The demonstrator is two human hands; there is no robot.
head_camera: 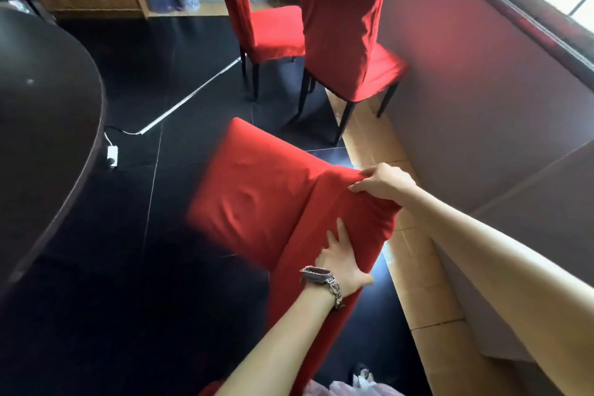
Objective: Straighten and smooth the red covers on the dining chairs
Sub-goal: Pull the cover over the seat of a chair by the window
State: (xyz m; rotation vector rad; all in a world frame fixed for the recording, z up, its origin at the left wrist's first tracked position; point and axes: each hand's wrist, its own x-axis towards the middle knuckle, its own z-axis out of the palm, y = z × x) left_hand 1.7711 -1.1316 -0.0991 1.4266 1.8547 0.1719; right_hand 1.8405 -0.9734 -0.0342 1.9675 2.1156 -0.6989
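Diagonally up-left, red cover (254, 193) lengthwise.

Three red-covered chairs (257, 190) (270, 32) (340, 19), two hands (340, 262) (382, 183)

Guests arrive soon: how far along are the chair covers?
The far red-covered chair looks smooth. In hand: right hand pinches the near chair's red fabric cover at the backrest top; left hand presses it. Left: its dimpled seat and the middle chair's wrinkled backrest cover.
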